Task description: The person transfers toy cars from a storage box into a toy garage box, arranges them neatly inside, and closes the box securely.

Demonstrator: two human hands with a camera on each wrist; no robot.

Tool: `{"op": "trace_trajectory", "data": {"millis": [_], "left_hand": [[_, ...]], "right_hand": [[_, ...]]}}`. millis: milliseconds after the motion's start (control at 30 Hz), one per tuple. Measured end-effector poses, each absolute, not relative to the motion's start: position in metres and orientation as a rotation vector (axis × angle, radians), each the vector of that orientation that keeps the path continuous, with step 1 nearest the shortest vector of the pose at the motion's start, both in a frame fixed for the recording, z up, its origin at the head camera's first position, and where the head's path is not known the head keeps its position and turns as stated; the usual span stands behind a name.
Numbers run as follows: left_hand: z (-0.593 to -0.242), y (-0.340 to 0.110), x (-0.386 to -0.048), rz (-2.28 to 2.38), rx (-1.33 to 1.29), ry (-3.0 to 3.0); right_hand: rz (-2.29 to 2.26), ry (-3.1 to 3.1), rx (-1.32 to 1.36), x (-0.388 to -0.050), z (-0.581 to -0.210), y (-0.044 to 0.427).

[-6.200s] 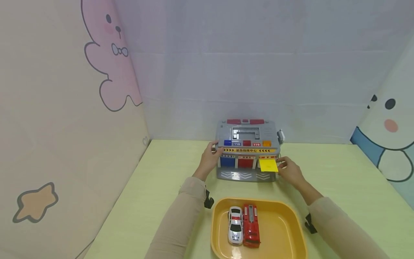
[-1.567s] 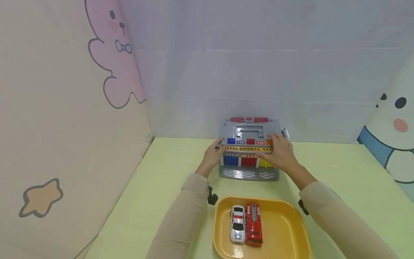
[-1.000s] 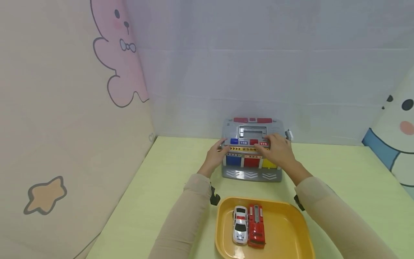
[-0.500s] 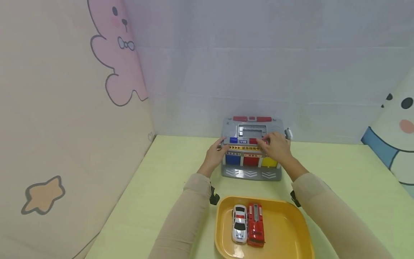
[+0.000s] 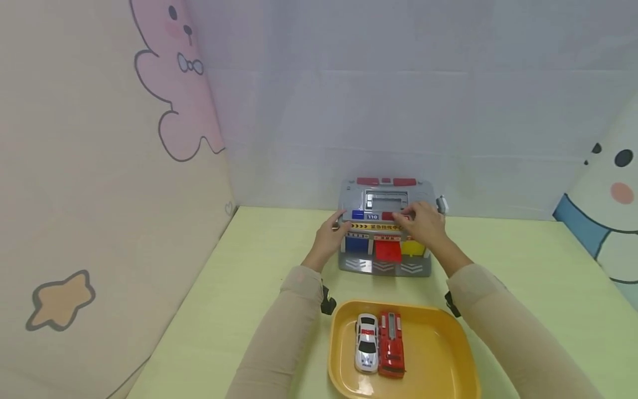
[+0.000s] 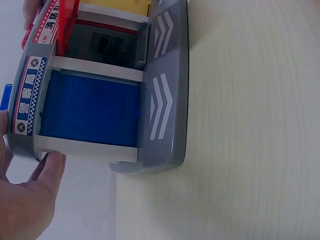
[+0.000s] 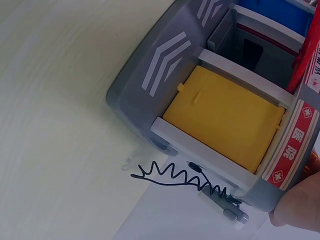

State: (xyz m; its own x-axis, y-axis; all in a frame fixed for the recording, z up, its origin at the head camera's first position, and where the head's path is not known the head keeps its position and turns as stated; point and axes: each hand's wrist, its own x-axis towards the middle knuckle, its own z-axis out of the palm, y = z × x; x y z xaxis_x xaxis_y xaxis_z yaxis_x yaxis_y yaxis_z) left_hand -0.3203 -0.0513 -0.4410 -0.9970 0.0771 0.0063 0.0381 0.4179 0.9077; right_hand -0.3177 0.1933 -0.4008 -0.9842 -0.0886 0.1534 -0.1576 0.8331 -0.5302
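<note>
A grey toy rescue station (image 5: 384, 266) stands at the back of the table. Its red door (image 5: 388, 251) is swung outward, baring a dark bay behind it. The blue door (image 6: 90, 110) and the yellow door (image 7: 225, 117) are closed. My left hand (image 5: 326, 241) grips the station's left end, thumb at the side and fingers on top. My right hand (image 5: 426, 224) lies over the right part of the roof, its thumb at the red button (image 5: 387, 216), next to the blue button (image 5: 358, 214). That hand hides the orange button.
A yellow tray (image 5: 438, 354) in front holds a white police car (image 5: 367, 343) and a red fire truck (image 5: 391, 346) side by side. A grey handset (image 7: 225, 205) on a coiled black cord hangs at the station's right side. Fabric walls stand behind and at both sides.
The yellow door, raised earlier, has closed. My right hand has moved from the station's right side onto the roof, then left to the red button. The red door has just swung out.
</note>
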Motion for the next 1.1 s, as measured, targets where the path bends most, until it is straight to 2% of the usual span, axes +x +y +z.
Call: {"op": "trace_trajectory", "data": {"millis": [1100], "left_hand": [[-0.44, -0.049, -0.319, 1.67, 0.052, 2.604]], "right_hand": [[0.953, -2.739, 0.193, -0.304, -0.393, 0.194]]}}
